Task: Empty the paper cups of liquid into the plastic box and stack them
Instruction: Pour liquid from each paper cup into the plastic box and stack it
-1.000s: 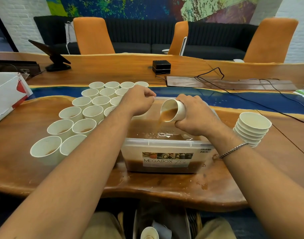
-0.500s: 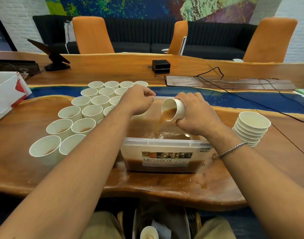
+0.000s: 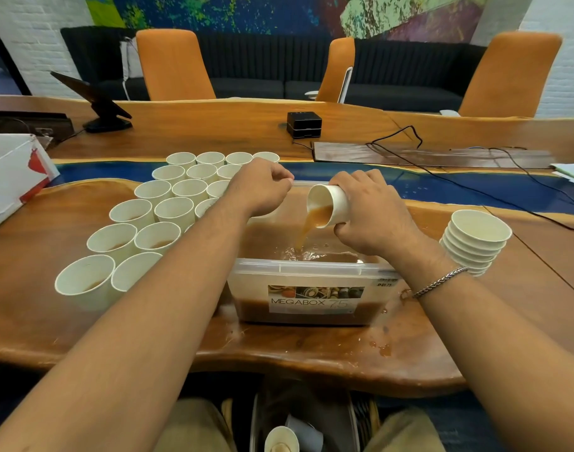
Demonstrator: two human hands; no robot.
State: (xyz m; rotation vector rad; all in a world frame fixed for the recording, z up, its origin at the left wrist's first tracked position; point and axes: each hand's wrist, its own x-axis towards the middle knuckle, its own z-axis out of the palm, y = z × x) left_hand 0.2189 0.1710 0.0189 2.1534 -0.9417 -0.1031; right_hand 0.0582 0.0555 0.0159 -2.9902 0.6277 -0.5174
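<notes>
Head view: a live-edge wooden table (image 3: 83, 321) with a blue resin strip, wet with brown drips (image 3: 381, 349), stands before orange chairs (image 3: 174, 63) and a dark sofa (image 3: 249, 66). The plastic box (image 3: 311, 275) sits between both forearms. The right hand (image 3: 373, 216) wraps its curled fingers round a tilted paper cup (image 3: 331, 207) just above the box, and brown liquid (image 3: 305, 230) streams from it. The left hand (image 3: 259, 187), fingers curled, seems to pinch the box's far rim. Filled cups (image 3: 155, 220) cluster left of it; a stack of empty cups (image 3: 474, 243) stands right.
</notes>
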